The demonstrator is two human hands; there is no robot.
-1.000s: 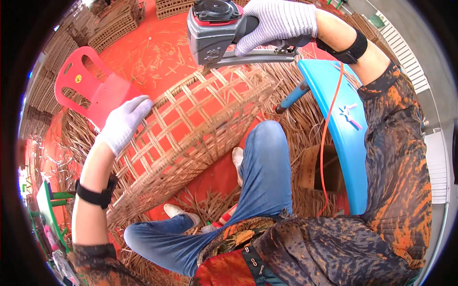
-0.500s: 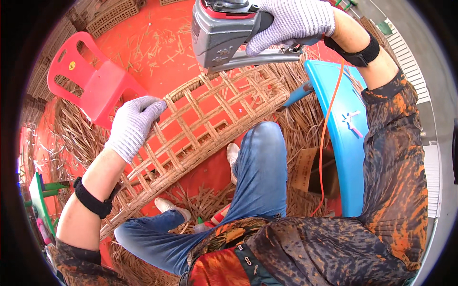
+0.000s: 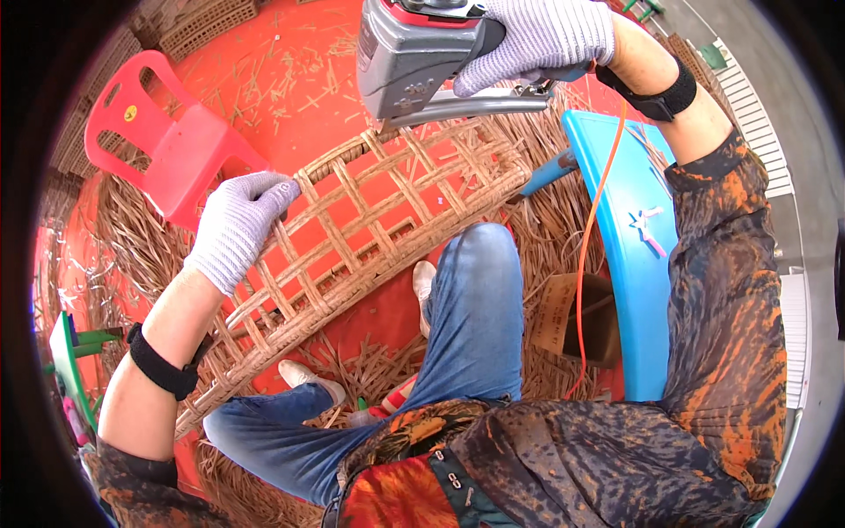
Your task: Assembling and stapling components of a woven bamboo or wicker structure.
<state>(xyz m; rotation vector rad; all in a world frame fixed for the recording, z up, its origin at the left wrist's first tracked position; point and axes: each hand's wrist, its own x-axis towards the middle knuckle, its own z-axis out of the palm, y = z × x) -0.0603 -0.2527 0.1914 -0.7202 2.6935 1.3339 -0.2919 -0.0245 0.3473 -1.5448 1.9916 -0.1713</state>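
Left grip pinches the woven frame, right grip clasps the staple gun: best brace firmly, press square.

Gloved hands, orange-blotched dark sleeves
Gloves are pale and striped, wrist straps black, jeans blue, shoes whitish.

1 head-worn fisheye camera, the left of 2, looks steeply down and forward over the person's shirt, near enough that the left hand and right hand show large. its round, dark-rimmed view reaches from the jeans to the red floor beyond.
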